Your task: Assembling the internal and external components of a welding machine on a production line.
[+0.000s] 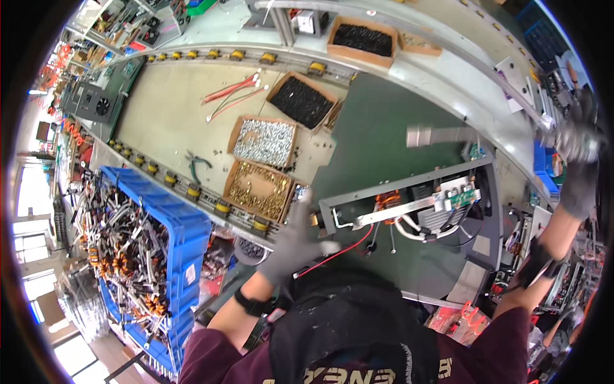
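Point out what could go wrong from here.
Two possible risks:
1. The left hand is spread right beside the open box of brass-coloured fasteners; a bump might spill some, perhaps into the nearby open metal chassis.
2. A red wire trails loose from the chassis close to that same hand, so a finger could snag it and strain its connection.

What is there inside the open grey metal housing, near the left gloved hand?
Inside the open grey metal housing are a copper-coloured wire coil, a small green circuit board and looped white cables. Whatever lies beneath these parts is covered.
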`<state>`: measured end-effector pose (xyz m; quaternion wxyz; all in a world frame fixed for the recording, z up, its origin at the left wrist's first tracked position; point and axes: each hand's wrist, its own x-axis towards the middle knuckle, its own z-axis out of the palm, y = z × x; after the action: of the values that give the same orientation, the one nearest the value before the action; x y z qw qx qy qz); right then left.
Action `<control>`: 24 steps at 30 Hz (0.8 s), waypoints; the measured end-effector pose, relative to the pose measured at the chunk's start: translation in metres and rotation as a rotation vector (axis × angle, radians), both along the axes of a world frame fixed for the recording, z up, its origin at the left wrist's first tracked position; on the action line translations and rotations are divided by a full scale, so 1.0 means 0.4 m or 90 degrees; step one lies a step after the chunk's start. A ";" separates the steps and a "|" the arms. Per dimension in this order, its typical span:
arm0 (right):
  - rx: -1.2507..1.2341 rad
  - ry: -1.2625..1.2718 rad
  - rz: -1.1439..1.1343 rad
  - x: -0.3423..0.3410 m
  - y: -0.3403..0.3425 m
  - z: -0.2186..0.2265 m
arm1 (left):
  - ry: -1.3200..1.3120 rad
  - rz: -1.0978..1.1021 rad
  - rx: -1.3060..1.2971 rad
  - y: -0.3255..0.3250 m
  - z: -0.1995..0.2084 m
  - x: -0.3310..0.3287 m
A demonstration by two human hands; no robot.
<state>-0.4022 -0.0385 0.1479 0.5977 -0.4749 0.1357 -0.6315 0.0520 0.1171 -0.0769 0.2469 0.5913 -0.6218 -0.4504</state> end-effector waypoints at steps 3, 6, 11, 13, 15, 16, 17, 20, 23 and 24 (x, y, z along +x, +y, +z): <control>0.093 -0.028 0.039 0.065 0.074 -0.203 | -0.112 -0.005 -0.042 -0.023 0.005 -0.041; 0.274 -0.095 -0.267 0.119 0.115 -0.411 | -0.135 -0.016 -0.062 -0.030 0.012 -0.045; 0.353 -0.077 -0.182 0.189 0.126 -0.535 | -0.170 -0.002 -0.012 -0.032 0.005 -0.050; 0.449 -0.075 -0.236 0.245 0.131 -0.558 | -0.196 -0.001 -0.044 -0.034 -0.003 -0.056; 0.451 -0.071 -0.242 0.276 0.121 -0.555 | -0.212 -0.003 -0.017 -0.033 -0.009 -0.057; 0.449 -0.064 -0.256 0.277 0.116 -0.545 | -0.211 0.003 -0.022 -0.033 -0.012 -0.056; 0.437 -0.051 -0.262 0.271 0.109 -0.534 | -0.221 -0.008 -0.012 -0.034 -0.014 -0.055; 0.380 -0.035 -0.226 0.215 0.089 -0.489 | -0.217 -0.004 -0.027 -0.034 -0.023 -0.051; 0.389 -0.062 -0.199 0.167 0.095 -0.478 | -0.210 0.008 -0.021 -0.032 -0.028 -0.051; 0.401 -0.081 -0.229 0.160 0.094 -0.485 | -0.209 0.008 -0.031 -0.033 -0.030 -0.052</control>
<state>-0.3382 -0.0007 -0.0463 0.6011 -0.1959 0.3672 -0.6822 0.0312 0.1040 -0.0891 0.1591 0.6548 -0.6608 -0.3305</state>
